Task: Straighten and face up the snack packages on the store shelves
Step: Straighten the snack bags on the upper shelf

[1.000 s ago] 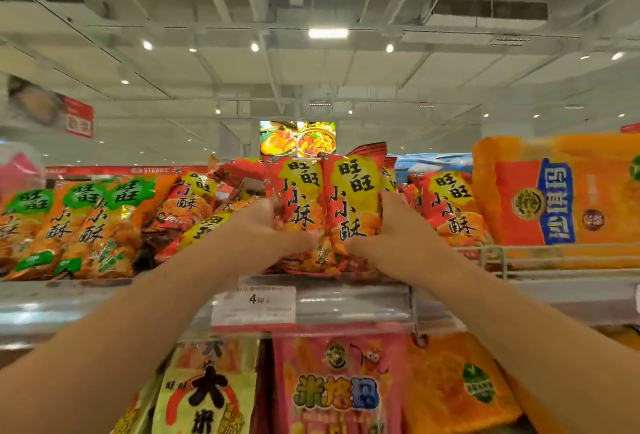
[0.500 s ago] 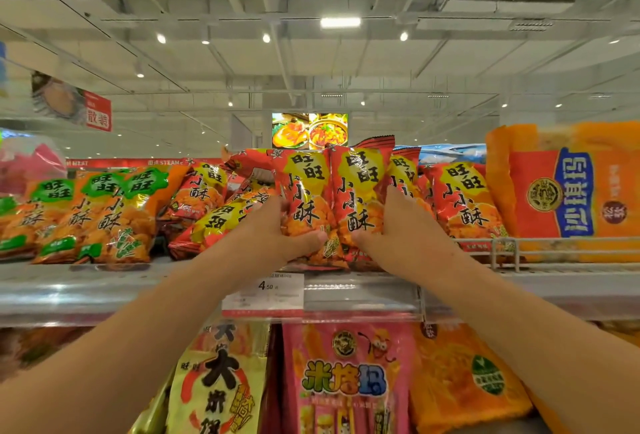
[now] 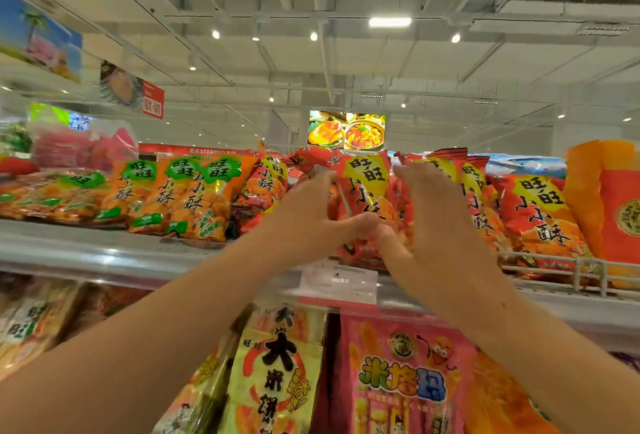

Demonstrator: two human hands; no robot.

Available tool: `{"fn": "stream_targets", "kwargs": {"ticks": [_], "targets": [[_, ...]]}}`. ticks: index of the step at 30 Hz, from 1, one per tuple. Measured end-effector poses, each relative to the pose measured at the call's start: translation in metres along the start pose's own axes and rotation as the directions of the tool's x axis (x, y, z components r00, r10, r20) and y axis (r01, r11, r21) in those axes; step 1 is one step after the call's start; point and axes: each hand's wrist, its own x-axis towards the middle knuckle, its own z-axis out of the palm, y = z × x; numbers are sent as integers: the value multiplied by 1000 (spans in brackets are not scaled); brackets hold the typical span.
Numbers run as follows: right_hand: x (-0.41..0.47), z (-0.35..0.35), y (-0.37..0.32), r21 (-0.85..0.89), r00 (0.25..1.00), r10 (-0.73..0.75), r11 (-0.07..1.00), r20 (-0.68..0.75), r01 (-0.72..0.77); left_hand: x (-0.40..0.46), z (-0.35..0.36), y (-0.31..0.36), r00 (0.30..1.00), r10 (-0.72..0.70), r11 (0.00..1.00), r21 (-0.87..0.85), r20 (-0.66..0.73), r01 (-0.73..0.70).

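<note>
Two hands up at the top shelf (image 3: pixel 104 253), both at one upright red snack bag (image 3: pixel 363 191) in the middle of the row. Left hand (image 3: pixel 304 222): fingers long and nearly straight along the bag's left edge, thumb reaching across low on its front. Whether it pinches or only presses, blur prevents telling. Right hand (image 3: pixel 426 222): fingers spread and straight, flat beside the bag's right edge, gripping nothing.

The bag stands at the shelf's front lip, label forward, just above the price tag (image 3: pixel 337 281). More red bags (image 3: pixel 533 219) stand to its right behind a wire divider (image 3: pixel 588 271); another red bag (image 3: pixel 263 191) leans to its left. Green-labelled bags (image 3: pixel 187 198) lie slumped further left.

Handling, by judgement: light, air-puffed film pouch, soft and slick, contents brittle. Squeezing the belly risks crushing the snacks or popping the seal. Better to steady it by the side seams or the crimped top edge, palms flat, and nudge the base square. Neighbours lean on each other, so one shift may topple several.
</note>
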Motion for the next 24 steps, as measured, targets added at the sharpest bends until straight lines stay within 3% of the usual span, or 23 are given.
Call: {"fn": "stream_targets", "kwargs": {"ticks": [4, 11, 14, 17, 20, 22, 24], "targets": [[7, 41, -76, 146, 959, -223, 969, 177, 198, -42, -56, -49, 992, 55, 974, 223, -114, -28], [37, 173, -217, 162, 872, -395, 918, 288, 363, -144, -183, -186, 986, -107, 875, 459, -129, 155], [52, 225, -283, 74, 835, -371, 924, 405, 374, -184, -244, -241, 976, -152, 831, 515, -158, 213], [63, 261, -337, -113, 831, -254, 930, 495, 351, -216, -301, -288, 966, -181, 806, 534, -186, 254], [73, 269, -378, -237, 897, -108, 945, 429, 227, -236, -347, -331, 959, -206, 771, 571, -197, 282], [81, 274, -395, -216, 944, -87, 963, 318, 162, -243, -371, -358, 953, -232, 742, 598, -193, 302], [91, 282, -413, -148, 943, -119, 974, 311, 172, -243, -387, -386, 948, -263, 714, 625, -180, 317]]}}
